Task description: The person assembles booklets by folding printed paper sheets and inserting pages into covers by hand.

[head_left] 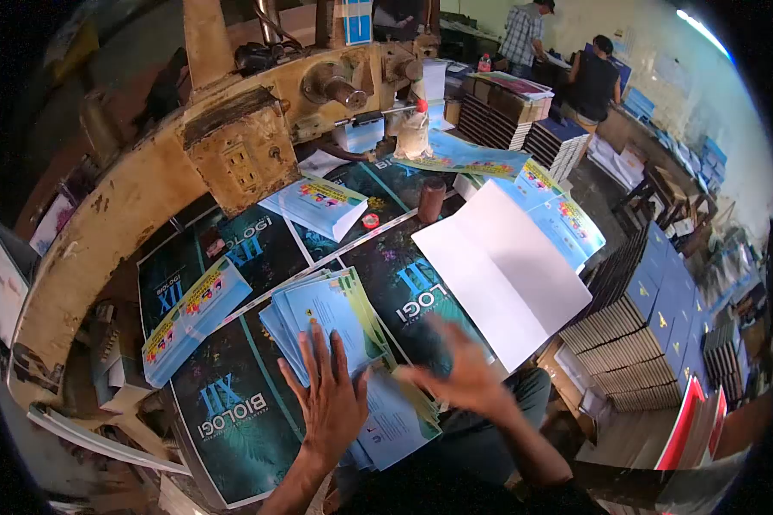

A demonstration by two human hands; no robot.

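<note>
My left hand (328,396) lies flat with fingers spread on a fanned pile of light blue printed sheets (397,433). Over the right edge of that pile is my right hand (465,371), smeared by motion, so its grip does not show. Just beyond it rests a large white folded sheet (500,266), opened along its crease. Under everything, dark printed cover sheets (232,421) reading "BIOLOGI XII" span the worktop.
Blue printed stacks stand at left (196,322), at the back (318,206) and at right (567,219). A worn cream machine (240,150) arches over the worktop. Tall piles of dark blue books (640,313) stand at right. Two people (594,81) work in the background.
</note>
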